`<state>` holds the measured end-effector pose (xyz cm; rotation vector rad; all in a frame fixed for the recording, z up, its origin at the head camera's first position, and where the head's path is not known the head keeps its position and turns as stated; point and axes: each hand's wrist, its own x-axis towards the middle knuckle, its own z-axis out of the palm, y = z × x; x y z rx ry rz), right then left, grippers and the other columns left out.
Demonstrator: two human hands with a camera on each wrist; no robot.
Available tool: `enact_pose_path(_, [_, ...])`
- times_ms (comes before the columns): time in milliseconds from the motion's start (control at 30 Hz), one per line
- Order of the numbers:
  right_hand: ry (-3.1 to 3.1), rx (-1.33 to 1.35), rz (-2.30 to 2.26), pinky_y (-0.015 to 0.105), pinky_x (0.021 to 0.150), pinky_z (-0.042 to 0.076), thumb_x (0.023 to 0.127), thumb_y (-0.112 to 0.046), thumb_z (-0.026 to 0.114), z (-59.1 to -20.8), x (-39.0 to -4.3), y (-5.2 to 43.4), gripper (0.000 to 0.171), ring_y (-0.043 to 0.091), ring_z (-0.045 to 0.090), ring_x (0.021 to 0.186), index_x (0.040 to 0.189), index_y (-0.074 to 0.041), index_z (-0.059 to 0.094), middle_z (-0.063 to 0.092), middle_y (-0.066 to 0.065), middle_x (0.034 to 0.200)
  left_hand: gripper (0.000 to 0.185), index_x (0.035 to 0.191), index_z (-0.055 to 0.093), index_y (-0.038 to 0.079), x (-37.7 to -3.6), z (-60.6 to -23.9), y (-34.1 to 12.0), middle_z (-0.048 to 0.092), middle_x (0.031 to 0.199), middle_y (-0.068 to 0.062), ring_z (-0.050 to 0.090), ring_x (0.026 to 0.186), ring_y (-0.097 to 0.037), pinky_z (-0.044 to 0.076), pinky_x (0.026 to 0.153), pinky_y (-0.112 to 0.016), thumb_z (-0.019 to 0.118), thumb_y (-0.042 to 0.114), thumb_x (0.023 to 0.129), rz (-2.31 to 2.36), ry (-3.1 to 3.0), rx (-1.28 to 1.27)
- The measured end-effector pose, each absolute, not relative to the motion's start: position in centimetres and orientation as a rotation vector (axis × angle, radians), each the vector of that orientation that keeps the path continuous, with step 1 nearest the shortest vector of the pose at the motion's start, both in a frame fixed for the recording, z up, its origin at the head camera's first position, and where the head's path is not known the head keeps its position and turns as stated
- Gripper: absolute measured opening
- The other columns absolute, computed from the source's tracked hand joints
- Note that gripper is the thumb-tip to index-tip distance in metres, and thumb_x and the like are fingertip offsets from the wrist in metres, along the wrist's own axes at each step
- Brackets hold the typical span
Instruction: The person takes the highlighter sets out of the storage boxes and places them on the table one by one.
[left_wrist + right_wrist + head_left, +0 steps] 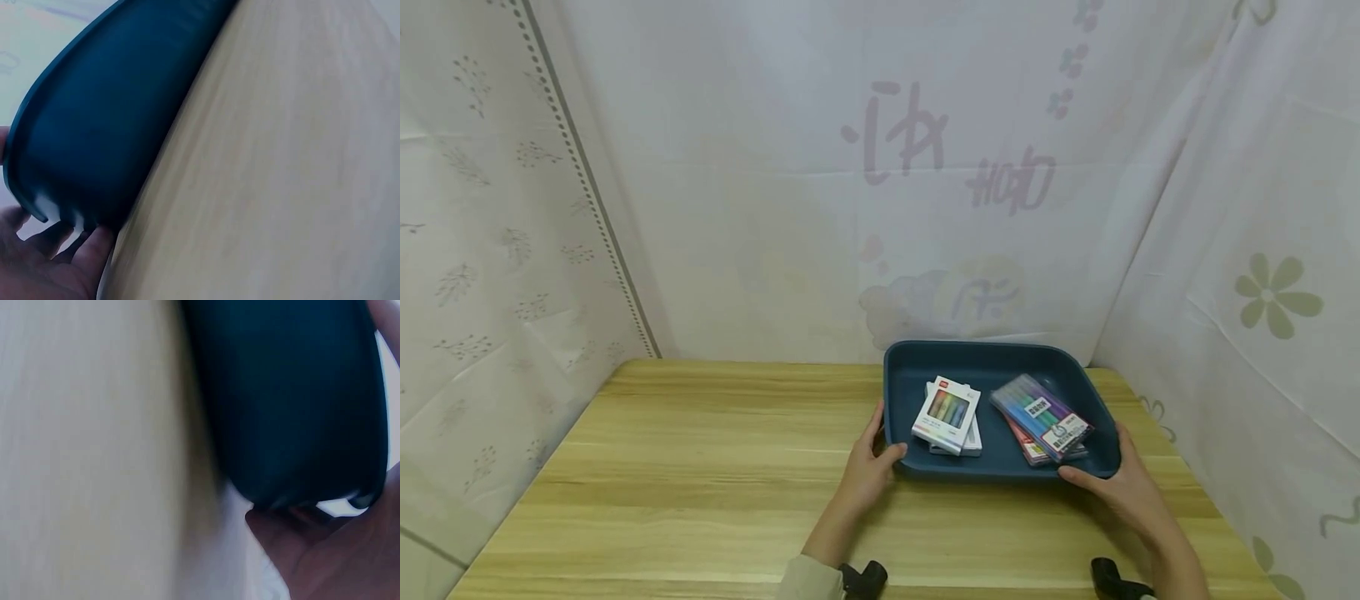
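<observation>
White patterned cloth [775,208] filled the upper part of the head view, hanging behind and to both sides of a wooden table [700,467] that spread across the lower half. On the table, right of centre, sat a dark blue tray [985,362], its near edge toward the person. The left hand [868,475] gripped the tray's near left corner, thumb hooked over the rim and fingers curled along the outer wall; the left wrist view showed the tray's wall [106,119] above the fingers [94,250] tucked beneath its bottom edge. The right hand [1123,492] held the near right corner, thumb laid along the front wall, the fingers wrapping the side. In the blurred right wrist view the tray [294,406] met that hand [325,556] at lower right. Inside the tray lay white marker boxes [947,412] on the left and clear pen packs [1045,417] on the right, stacked in twos, apart from each other.
</observation>
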<state>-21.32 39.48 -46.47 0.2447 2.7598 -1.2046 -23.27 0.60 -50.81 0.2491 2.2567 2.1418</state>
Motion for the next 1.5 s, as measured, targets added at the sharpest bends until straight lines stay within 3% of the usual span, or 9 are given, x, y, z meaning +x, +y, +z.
enact_pose_path(267, [2.672, 0.308, -1.156, 0.077, 0.113, 0.017, 0.087, -0.055, 0.073, -45.6, -21.5, 38.1, 0.133, 0.062, 0.001, 0.148, 0.150, -0.021, -0.039, -0.020, 0.032, 0.163, 0.081, 0.163, 0.021, 0.024, -23.6, -51.1, -0.3, 0.034, 0.162, -0.023, 0.043, 0.144, -0.039, 0.039, 0.114, -0.049, 0.064, 0.015, 0.094, 2.172, 2.233, 0.264])
enact_pose_path(567, [2.697, 0.300, -1.149, 0.076, 0.114, 0.017, 0.086, -0.056, 0.074, -45.9, -21.6, 37.0, 0.135, 0.061, 0.003, 0.149, 0.151, -0.019, -0.038, -0.017, 0.031, 0.164, 0.082, 0.163, 0.021, 0.023, -23.8, -50.8, -1.3, 0.034, 0.162, -0.022, 0.048, 0.140, -0.038, 0.043, 0.111, -0.046, 0.062, 0.012, 0.093, 2.159, 2.247, 0.226])
enact_pose_path(867, [2.732, 0.309, -1.139, 0.073, 0.116, 0.019, 0.084, -0.057, 0.075, -46.0, -22.0, 35.0, 0.135, 0.059, 0.009, 0.150, 0.153, -0.020, -0.035, -0.007, 0.033, 0.165, 0.082, 0.163, 0.022, 0.021, -24.1, -50.9, -3.0, 0.038, 0.159, -0.024, 0.052, 0.134, -0.038, 0.048, 0.097, -0.021, 0.060, 0.008, 0.092, 2.177, 2.244, 0.231])
enact_pose_path(1133, [2.758, 0.281, -1.173, 0.071, 0.117, 0.021, 0.083, -0.057, 0.077, -46.2, -21.9, 33.3, 0.136, 0.057, 0.012, 0.151, 0.156, -0.018, -0.030, -0.002, 0.032, 0.166, 0.081, 0.162, 0.024, 0.024, -24.1, -50.9, -4.5, 0.036, 0.161, -0.023, 0.053, 0.134, -0.038, 0.050, 0.102, -0.033, 0.059, 0.006, 0.091, 2.158, 2.265, 0.189])
enact_pose_path(1500, [2.796, 0.305, -1.107, 0.070, 0.116, 0.026, 0.079, -0.064, 0.077, -46.3, -21.8, 31.0, 0.139, 0.057, 0.017, 0.149, 0.158, -0.014, -0.026, 0.005, 0.034, 0.165, 0.078, 0.162, 0.024, 0.023, -23.8, -50.8, -6.8, 0.031, 0.163, -0.023, 0.049, 0.137, -0.040, 0.051, 0.101, -0.032, 0.059, 0.007, 0.094, 2.137, 2.289, 0.166])
